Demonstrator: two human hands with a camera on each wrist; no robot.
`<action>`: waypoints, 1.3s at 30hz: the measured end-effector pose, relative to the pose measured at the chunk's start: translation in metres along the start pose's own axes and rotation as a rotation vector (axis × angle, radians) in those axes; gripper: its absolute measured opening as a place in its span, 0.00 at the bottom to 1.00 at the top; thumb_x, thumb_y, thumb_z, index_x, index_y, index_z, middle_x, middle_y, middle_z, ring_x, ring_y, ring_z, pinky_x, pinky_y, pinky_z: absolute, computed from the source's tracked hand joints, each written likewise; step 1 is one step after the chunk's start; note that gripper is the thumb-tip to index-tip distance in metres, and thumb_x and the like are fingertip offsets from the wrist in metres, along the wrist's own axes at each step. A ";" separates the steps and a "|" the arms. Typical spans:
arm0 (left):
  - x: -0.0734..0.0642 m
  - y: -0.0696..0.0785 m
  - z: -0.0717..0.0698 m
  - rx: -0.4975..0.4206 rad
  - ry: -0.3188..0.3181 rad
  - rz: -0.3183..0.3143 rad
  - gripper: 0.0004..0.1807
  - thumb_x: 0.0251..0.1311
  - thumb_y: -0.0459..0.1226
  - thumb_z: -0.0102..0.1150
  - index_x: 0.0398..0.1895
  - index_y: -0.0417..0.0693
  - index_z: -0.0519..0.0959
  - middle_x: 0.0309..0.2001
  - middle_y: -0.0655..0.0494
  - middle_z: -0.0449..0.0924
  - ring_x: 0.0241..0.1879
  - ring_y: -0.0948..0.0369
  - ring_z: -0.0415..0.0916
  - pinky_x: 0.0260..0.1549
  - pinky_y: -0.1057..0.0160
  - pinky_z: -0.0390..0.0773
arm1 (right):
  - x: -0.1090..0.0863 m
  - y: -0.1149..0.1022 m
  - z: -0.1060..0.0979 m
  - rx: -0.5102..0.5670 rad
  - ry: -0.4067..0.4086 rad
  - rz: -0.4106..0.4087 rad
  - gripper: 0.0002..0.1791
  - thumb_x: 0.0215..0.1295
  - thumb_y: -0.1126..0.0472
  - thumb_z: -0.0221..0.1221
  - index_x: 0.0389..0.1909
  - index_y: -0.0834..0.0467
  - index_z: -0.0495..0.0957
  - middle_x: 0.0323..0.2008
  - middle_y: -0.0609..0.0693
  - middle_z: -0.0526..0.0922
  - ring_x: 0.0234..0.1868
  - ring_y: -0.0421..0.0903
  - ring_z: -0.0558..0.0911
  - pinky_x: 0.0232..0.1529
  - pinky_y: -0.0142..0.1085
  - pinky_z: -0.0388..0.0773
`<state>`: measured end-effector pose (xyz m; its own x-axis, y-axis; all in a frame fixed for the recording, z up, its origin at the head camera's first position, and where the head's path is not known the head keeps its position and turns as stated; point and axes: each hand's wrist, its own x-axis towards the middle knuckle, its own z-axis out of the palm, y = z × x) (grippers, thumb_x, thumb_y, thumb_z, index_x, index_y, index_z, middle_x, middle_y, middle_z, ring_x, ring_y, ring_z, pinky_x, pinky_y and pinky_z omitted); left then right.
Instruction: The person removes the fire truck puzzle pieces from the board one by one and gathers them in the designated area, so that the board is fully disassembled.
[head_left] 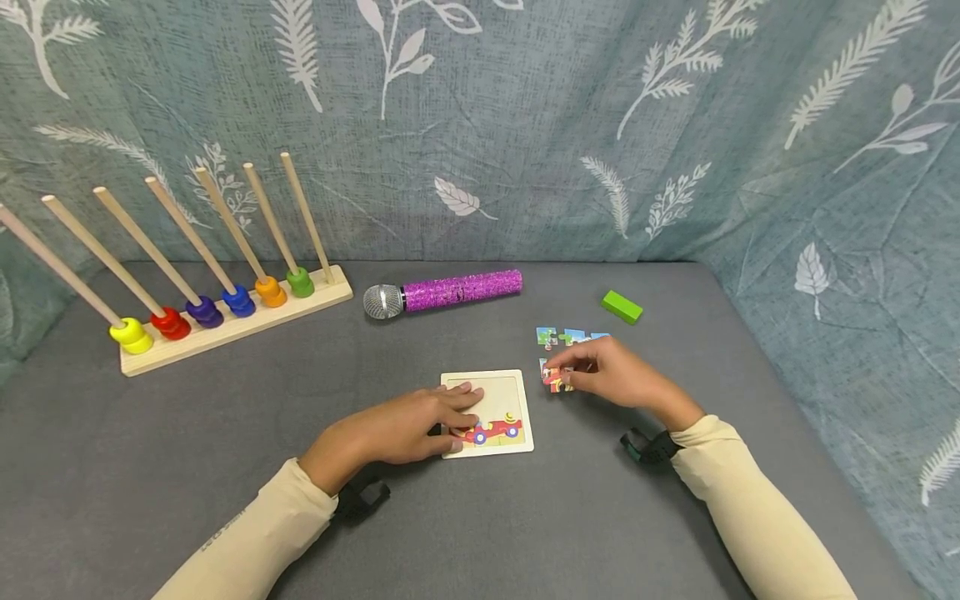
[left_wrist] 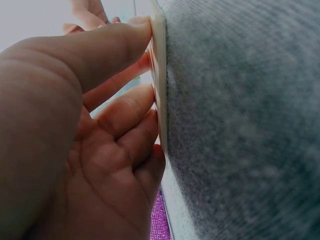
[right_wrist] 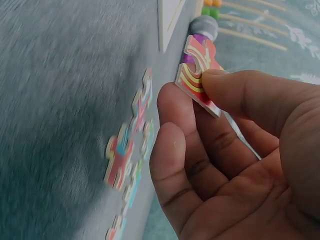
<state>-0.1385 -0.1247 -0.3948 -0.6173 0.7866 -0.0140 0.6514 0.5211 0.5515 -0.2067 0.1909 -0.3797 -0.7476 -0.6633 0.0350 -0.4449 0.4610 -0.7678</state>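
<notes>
A square wooden puzzle tray [head_left: 498, 397] lies in front of me, its lower part filled with a red racing car picture [head_left: 497, 432]. My left hand [head_left: 408, 427] rests on the tray's left side with fingers spread; in the left wrist view the fingertips touch its pale edge [left_wrist: 159, 65]. To the right of the tray, my right hand [head_left: 618, 372] pinches a red and yellow jigsaw piece [right_wrist: 192, 82] between thumb and fingers. Loose puzzle pieces [head_left: 547, 336] lie beyond and partly under that hand, several showing in the right wrist view.
A purple glittery microphone [head_left: 461, 290] lies behind the tray. At the back left stands a wooden peg stand [head_left: 232, 331] with tall rods and coloured beads. A green block [head_left: 622, 307] sits behind the loose pieces. Patterned cloth [head_left: 487, 125] hangs along the table's back and right side.
</notes>
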 end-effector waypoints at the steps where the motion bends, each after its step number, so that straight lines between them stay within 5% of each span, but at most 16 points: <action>1: 0.000 0.000 0.000 0.001 0.004 0.003 0.21 0.64 0.34 0.60 0.59 0.37 0.77 0.69 0.42 0.63 0.70 0.46 0.56 0.65 0.45 0.59 | -0.001 0.002 -0.002 -0.003 0.007 0.007 0.11 0.63 0.73 0.59 0.45 0.65 0.84 0.34 0.50 0.86 0.28 0.41 0.78 0.29 0.31 0.73; 16: 0.000 0.000 0.000 -0.010 -0.007 -0.007 0.20 0.65 0.35 0.59 0.60 0.38 0.77 0.70 0.43 0.61 0.71 0.47 0.54 0.66 0.47 0.57 | -0.011 0.020 -0.022 0.017 0.062 0.080 0.11 0.64 0.73 0.58 0.46 0.67 0.84 0.39 0.55 0.86 0.32 0.42 0.81 0.33 0.32 0.76; 24: 0.000 0.001 0.000 -0.007 -0.010 -0.011 0.20 0.65 0.35 0.59 0.60 0.38 0.77 0.70 0.44 0.61 0.71 0.48 0.54 0.66 0.47 0.57 | -0.017 0.027 -0.032 -0.044 0.074 0.116 0.12 0.67 0.73 0.55 0.48 0.67 0.82 0.37 0.55 0.84 0.25 0.41 0.73 0.26 0.33 0.71; 39: -0.002 0.000 0.001 -0.021 -0.010 -0.017 0.20 0.64 0.35 0.60 0.59 0.38 0.77 0.70 0.44 0.61 0.71 0.48 0.54 0.66 0.47 0.57 | -0.025 0.044 -0.037 -0.030 0.126 0.210 0.10 0.67 0.69 0.58 0.45 0.68 0.83 0.36 0.54 0.85 0.29 0.46 0.80 0.28 0.35 0.76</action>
<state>-0.1369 -0.1263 -0.3956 -0.6238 0.7809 -0.0320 0.6312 0.5275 0.5686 -0.2257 0.2493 -0.3910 -0.8800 -0.4731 -0.0419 -0.2864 0.5990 -0.7478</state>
